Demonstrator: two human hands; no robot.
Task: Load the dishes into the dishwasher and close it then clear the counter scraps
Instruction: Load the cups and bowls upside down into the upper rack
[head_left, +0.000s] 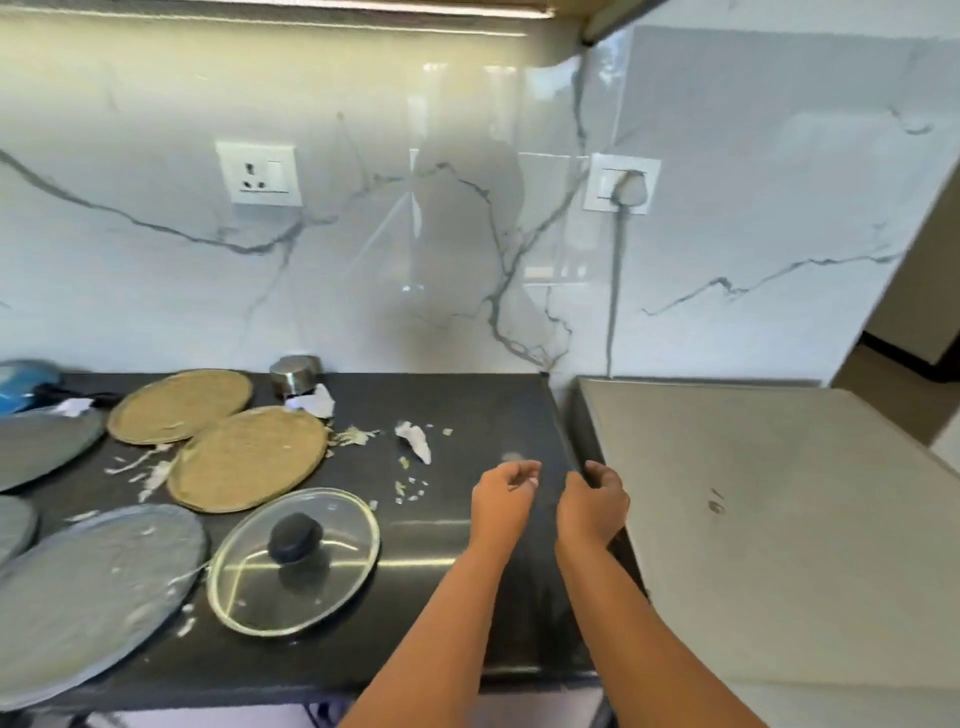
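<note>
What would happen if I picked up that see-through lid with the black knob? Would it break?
The glass lid looks stiff and probably fragile, so a drop onto the black counter could crack it. Its glossy surface seems slippery; the black knob is likely the safest grip. Lying flat, it shouldn't roll.

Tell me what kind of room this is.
Most likely a home kitchen: a black counter with a marble-look backsplash, a glass pot lid beside plates, food scraps, and a wall socket above the worktop.
</note>
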